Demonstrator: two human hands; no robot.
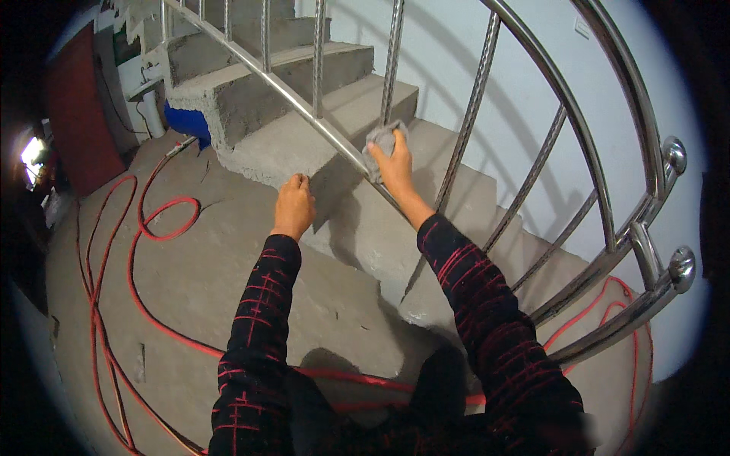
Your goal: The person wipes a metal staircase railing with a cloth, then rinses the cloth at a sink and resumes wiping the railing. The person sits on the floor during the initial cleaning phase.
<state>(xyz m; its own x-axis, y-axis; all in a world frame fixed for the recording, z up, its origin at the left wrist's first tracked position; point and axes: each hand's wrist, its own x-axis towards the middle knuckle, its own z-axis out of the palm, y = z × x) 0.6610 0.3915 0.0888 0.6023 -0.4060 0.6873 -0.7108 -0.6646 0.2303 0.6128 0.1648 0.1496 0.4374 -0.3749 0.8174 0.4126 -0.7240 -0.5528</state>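
My right hand (pixel 396 168) holds a grey cloth (pixel 383 142) against the lower rail (pixel 308 114) of a stainless steel stair railing, at the foot of a twisted baluster (pixel 392 68). To its left, my left hand (pixel 294 206) hangs with curled fingers before the edge of a concrete step (pixel 336 176). Nothing shows in that hand, though its palm is hidden. The railing's curved handrail (pixel 556 68) sweeps down at the right to pipes with rounded end caps (pixel 682 268).
Bare concrete stairs (pixel 365 97) rise at the upper left beside a white wall (pixel 439 34). A red hose (pixel 137 285) loops over the concrete floor (pixel 199 273) and passes by my legs. A dark red panel (pixel 82 114) stands at the left, near a blue object (pixel 187 121) under the stairs.
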